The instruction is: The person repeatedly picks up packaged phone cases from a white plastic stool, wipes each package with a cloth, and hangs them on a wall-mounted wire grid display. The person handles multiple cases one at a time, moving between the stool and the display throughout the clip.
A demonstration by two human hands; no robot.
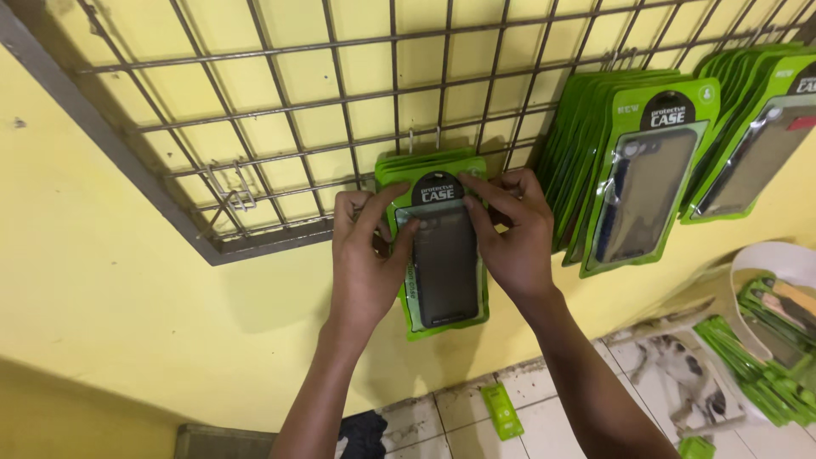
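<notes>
Your two hands meet on a green phone-case packet (444, 255) that hangs with its long axis up and down, its dark top label uppermost, in front of a small stack of like packets on a double hook (423, 136) of the wire grid (280, 110). Your left hand (365, 255) grips the packet's left edge, thumb pressed on the front, fingers curled behind it. Your right hand (514, 234) pinches the right edge near the top, thumb on the front, fingers closed over the side. To the left, the grid is bare but for one spare hook (231, 191), so there is open room that way. To the right, a thick hanging stack (633, 170) crowds just beside your right hand, and a second stack (756, 127) is cut off at the frame edge. The packets behind the held one are mostly hidden. Low right, a blurred white basket (765, 255) holds more green packets; one loose packet (501, 410) lies on the tiled floor (544, 425).
</notes>
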